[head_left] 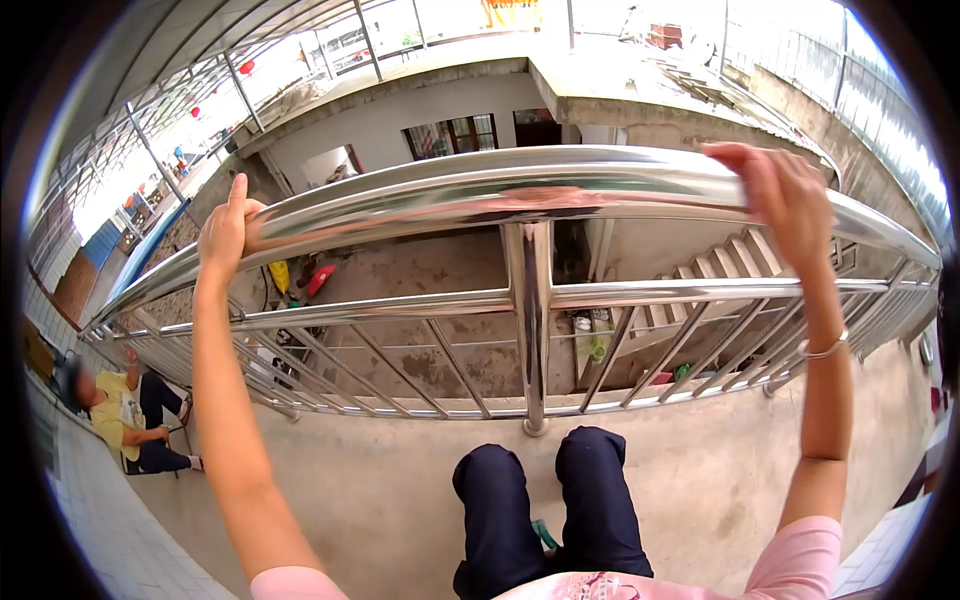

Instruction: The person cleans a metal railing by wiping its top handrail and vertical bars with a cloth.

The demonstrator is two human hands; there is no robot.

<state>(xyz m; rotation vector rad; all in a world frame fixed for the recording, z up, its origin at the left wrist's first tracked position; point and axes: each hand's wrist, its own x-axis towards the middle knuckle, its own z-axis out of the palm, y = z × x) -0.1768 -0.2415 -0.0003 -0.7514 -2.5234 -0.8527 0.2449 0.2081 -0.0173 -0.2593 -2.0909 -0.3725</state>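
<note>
A thick, shiny steel handrail (480, 185) curves across the view in front of me, on top of a railing with thin bars. At its left part, my left hand (226, 238) is closed on the rail, with one digit pointing up. My right hand (785, 200) lies over the rail at the right, fingers bent onto it and slightly blurred. A bracelet (825, 347) circles my right wrist. Both arms reach forward from pink sleeves. Below the handrail run a thinner crossbar (400, 308) and a central post (533, 330) standing on the floor.
My knees in dark trousers (545, 490) are near the post. At the left, a person in a yellow top (120, 415) sits by the wall. Beyond the railing lie a lower courtyard (410, 270), stairs (715, 270) and a flat-roofed building (370, 135).
</note>
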